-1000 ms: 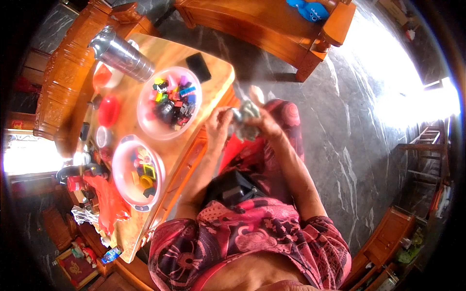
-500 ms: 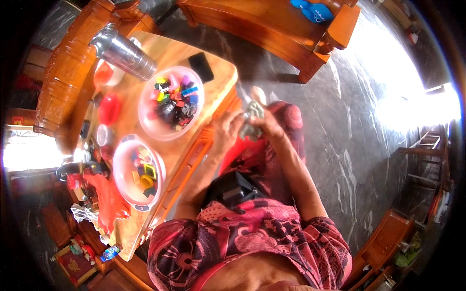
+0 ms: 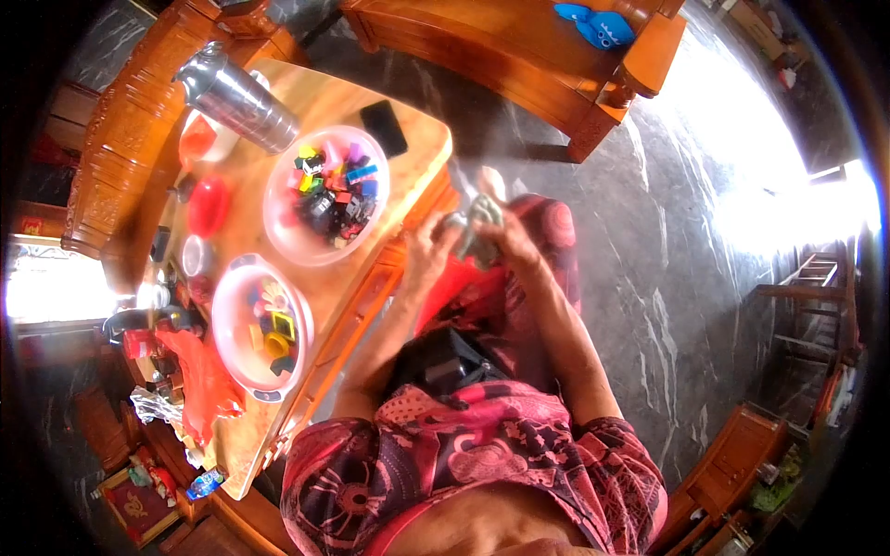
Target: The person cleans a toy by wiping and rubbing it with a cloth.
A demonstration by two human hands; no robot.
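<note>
Red bag: a crumpled red bag (image 3: 206,387) lies on the table (image 3: 360,233), left of the left hand and nearer the body.
Red dish: the red dish (image 3: 208,208) is well left of the left hand.
Metal container: the silver container (image 3: 243,104) lies on a slant in view, left of the left hand and farther out.
Toy bowls: the lower bowl (image 3: 222,326), with a few yellow and dark pieces, is left of the left hand and nearer the body; the upper bowl (image 3: 278,222), full of mixed coloured blocks, is closer to that hand.
Black slab: a flat black object (image 3: 384,128) lies farther out than the left hand, by the table edge.
Left hand: the left hand (image 3: 429,248) has its fingers drawn in, gripping the left side of the bundle.
Bundle: the grey-green bundle (image 3: 483,229), blurred, is between both hands, above the lap.
Right hand: the right hand (image 3: 515,245) is closed around the bundle's right side.
Blue item: a blue item (image 3: 603,30) rests on the bench (image 3: 501,60), far beyond the right hand.
</note>
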